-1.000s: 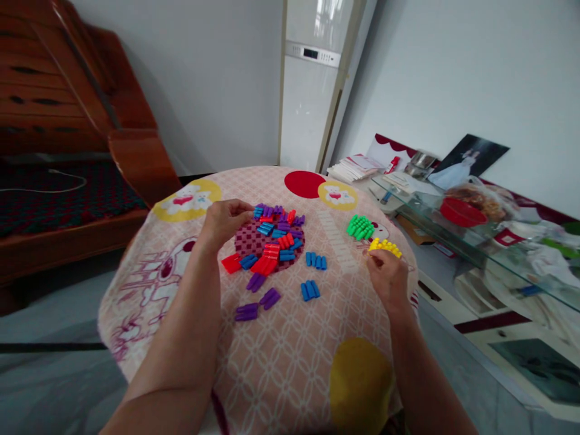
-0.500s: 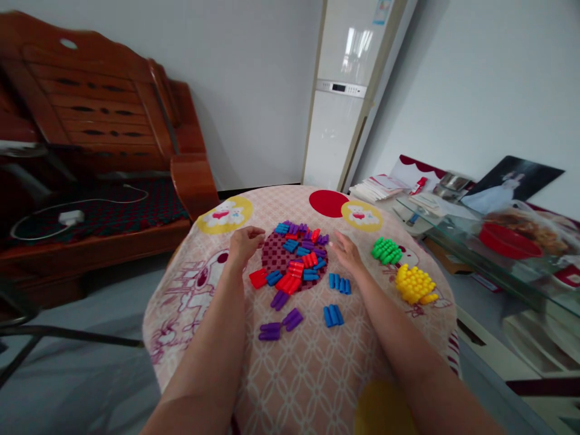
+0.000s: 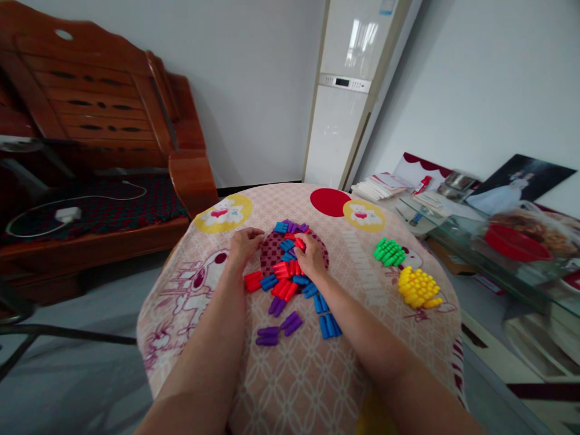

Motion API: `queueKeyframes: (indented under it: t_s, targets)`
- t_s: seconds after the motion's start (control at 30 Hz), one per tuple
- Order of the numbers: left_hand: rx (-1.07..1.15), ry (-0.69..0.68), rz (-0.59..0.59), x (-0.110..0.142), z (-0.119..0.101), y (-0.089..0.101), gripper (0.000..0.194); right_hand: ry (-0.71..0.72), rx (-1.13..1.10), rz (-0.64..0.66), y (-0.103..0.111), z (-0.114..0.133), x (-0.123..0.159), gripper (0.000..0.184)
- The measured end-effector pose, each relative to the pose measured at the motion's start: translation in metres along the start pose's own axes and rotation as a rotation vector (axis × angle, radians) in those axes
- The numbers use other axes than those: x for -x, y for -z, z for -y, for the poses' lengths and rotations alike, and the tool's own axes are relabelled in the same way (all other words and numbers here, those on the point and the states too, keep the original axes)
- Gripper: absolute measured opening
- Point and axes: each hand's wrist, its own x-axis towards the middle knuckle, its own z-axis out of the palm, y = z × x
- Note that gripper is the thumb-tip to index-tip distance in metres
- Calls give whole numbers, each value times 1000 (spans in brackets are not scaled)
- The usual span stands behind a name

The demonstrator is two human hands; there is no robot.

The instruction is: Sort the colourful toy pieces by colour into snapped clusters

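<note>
My right hand (image 3: pixel 310 254) reaches over the middle of the group, its fingers closed on a small red plastic piece (image 3: pixel 299 244). Left of the group, my left hand (image 3: pixel 244 244) hovers or rests by the cloth with fingers slightly apart and nothing visible in it. Around them lie finger-shaped plastic pieces: red pieces (image 3: pixel 281 289), blue pieces (image 3: pixel 268 282) and purple pieces (image 3: pixel 290 323), many in small joined rows. More blue pieces (image 3: pixel 330 327) lie beside my right forearm, which partly covers the group. Whether my left hand touches the cloth is unclear.
The round table wears a patterned cloth (image 3: pixel 281 386). Green pieces (image 3: pixel 388 252) and yellow pieces (image 3: pixel 419 287) stand clustered at the right. A glass shelf (image 3: pixel 457 241) with a red bowl (image 3: pixel 516 240) adjoins the right side; a wooden bench (image 3: pixel 99 115) stands at left.
My right hand has swung left from beside the pieces onto the group and taken hold of a red piece. Blue pieces near its forearm now lie farther left. My left hand has barely moved.
</note>
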Motion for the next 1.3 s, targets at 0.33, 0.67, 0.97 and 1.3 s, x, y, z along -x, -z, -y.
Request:
queueKeyframes:
  t_s: [0.33, 0.67, 0.97, 1.3]
  targets:
    - [-124, -35, 53, 0, -4, 0, 26, -261, -172, -57, 39, -5, -3, 23]
    - [-199, -58, 44, 1, -8, 0, 26, -513, -301, -212, 88, -51, 4, 25]
    - [-216, -44, 27, 8, -21, 1, 23, -281, -68, 276, 137, -57, 2, 33]
    - [-210, -46, 26, 4, -15, 1, 23, -112, 275, 206, 120, -38, 5, 27]
